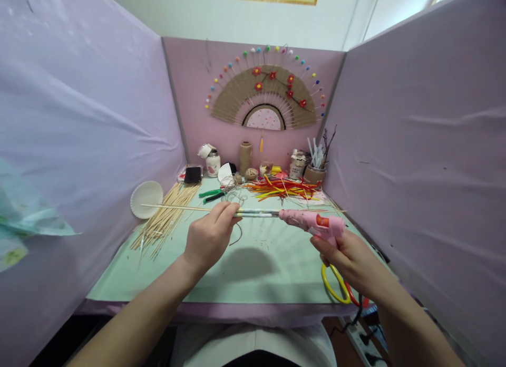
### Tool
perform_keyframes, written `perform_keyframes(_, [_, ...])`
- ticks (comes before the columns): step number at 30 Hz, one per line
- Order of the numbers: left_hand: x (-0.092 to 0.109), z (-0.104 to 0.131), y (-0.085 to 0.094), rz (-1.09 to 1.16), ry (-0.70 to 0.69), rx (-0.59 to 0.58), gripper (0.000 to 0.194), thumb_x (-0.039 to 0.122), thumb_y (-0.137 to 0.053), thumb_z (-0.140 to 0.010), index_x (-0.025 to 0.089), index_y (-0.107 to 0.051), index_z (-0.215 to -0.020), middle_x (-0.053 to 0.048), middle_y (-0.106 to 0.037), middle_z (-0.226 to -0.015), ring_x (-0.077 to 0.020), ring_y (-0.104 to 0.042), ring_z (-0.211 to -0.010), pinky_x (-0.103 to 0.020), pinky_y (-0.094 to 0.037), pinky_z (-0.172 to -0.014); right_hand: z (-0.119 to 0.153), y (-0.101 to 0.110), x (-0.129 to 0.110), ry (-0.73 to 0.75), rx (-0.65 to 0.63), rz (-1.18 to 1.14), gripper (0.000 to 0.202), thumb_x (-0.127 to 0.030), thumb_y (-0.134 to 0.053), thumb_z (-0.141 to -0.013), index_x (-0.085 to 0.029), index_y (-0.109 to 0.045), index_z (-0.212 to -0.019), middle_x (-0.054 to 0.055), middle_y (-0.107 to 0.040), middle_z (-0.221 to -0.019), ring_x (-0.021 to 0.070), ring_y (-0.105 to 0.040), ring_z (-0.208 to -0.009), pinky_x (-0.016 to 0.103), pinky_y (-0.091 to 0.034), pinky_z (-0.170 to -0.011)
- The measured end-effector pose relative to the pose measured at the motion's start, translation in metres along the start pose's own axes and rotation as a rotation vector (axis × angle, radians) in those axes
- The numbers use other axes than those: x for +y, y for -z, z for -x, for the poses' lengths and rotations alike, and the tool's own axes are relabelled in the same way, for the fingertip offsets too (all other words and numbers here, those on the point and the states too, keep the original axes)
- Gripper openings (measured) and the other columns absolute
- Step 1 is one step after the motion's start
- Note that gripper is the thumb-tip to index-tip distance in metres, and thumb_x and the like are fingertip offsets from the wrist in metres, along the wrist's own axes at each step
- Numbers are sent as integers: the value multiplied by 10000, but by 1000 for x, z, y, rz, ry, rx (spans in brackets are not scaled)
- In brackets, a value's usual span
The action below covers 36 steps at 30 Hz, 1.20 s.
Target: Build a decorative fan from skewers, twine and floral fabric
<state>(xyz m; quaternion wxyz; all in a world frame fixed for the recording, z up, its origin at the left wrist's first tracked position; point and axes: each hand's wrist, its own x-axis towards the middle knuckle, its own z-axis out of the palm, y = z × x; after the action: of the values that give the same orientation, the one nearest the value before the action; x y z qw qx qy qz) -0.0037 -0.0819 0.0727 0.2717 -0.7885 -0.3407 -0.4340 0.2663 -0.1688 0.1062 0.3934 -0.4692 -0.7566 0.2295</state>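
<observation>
Glue gun pink; tabletop pale green; scissors handles yellow, red.

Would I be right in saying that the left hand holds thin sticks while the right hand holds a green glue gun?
Not quite: the head view shows that the glue gun in the right hand is pink, not green; the left hand does hold thin sticks.
</observation>
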Motion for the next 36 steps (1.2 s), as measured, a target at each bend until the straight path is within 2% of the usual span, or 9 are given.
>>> perform_keyframes(4, [0, 0, 0, 10, -7, 3, 185, 226, -569, -930, 169, -604, -1102, -54, -737, -1015, -132, -703, -796, -197, -491, -635, -1, 1, -4, -44, -95, -111, 436, -416, -409, -990, -333, -499, -1408, 3, -492, -1486, 241, -451, -1374, 480, -331, -1178])
perform_keyframes(13, [0, 1, 1, 25, 5, -12, 193, 242, -537, -946, 186, -607, -1117, -63, -740, -1031, -142, -708, -825, -203, -512, -671, -1, 1, -3, 0, -75, -100, 431, -425, -423, -982, -339, -516, -1394, 12, -534, -1449, 266, -488, -1343, 521, -366, -1152])
perform_keyframes(19, [1, 0, 2, 19, -7, -6, 185, 225, -566, -928, 178, -606, -1103, -61, -739, -1027, -145, -710, -823, -204, -511, -672, -1, 0, -3, -17, -90, -108, 429, -411, -421, -987, -333, -517, -1398, 1, -523, -1459, 253, -468, -1362, 478, -349, -1168])
perform_keyframes(25, [1, 0, 1, 12, -15, 1, 183, 227, -569, -929, 175, -605, -1101, -60, -741, -1018, -143, -712, -818, -202, -506, -664, 2, 0, -2, -32, -73, -84, 422, -412, -416, -989, -336, -522, -1390, -7, -563, -1417, 244, -540, -1287, 441, -425, -1112])
perform_keyframes(28, [0, 1, 1, 4, -12, -1, 182, 237, -566, -932, 180, -606, -1100, -57, -742, -1017, -140, -712, -809, -201, -502, -648, 5, 0, 1, -70, -20, -8, 426, -457, -440, -968, -320, -574, -1348, 22, -652, -1300, 266, -649, -1107, 441, -548, -953])
perform_keyframes(31, [0, 1, 1, -2, -8, -7, 181, 240, -558, -936, 185, -605, -1102, -56, -743, -1020, -138, -711, -807, -199, -499, -637, 6, 1, 2, -84, 13, 20, 428, -486, -457, -953, -320, -606, -1318, 27, -704, -1198, 271, -691, -983, 426, -596, -837])
perform_keyframes(33, [0, 1, 2, -1, -8, -13, 178, 240, -557, -938, 183, -605, -1099, -57, -743, -1021, -139, -711, -810, -200, -499, -636, 6, 2, 1, -72, 9, 14, 424, -477, -459, -955, -324, -600, -1325, 25, -698, -1211, 273, -689, -1000, 432, -592, -858])
perform_keyframes(36, [-1, 2, 2, 6, -3, -18, 181, 245, -544, -945, 187, -608, -1104, -60, -743, -1023, -139, -711, -818, -199, -500, -643, 4, 3, -2, -56, -18, -14, 433, -444, -442, -970, -323, -556, -1369, 23, -645, -1311, 279, -645, -1125, 475, -538, -976])
